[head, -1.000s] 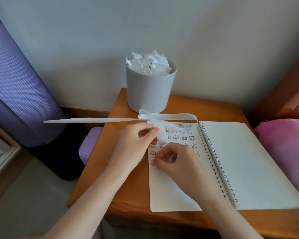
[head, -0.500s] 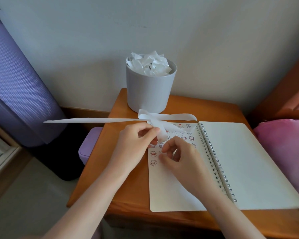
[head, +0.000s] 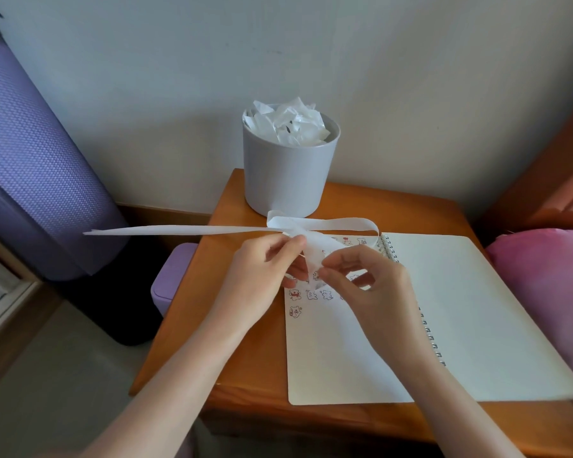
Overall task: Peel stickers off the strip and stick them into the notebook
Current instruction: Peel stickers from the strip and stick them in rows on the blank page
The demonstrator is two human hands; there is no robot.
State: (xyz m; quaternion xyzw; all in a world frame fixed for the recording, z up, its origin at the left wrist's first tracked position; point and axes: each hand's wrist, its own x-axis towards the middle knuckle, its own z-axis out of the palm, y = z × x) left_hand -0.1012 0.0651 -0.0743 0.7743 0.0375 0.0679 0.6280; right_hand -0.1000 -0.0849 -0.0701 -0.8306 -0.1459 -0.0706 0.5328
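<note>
White strip [head: 344,223] pinched by left grip [head: 262,276] and right grip [head: 374,292], over notebook [head: 477,309].

White sticker strip [head: 179,230] looped above open spiral notebook [head: 477,309], small bear stickers [head: 295,295] on its left page

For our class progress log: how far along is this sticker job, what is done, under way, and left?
Done: several rows of small stickers sit on the left page of the notebook, at its top. In hand: the left hand pinches the strip while the right hand pinches its near end, apparently peeling another. Left: the lower left page and the whole right page are bare.
</note>
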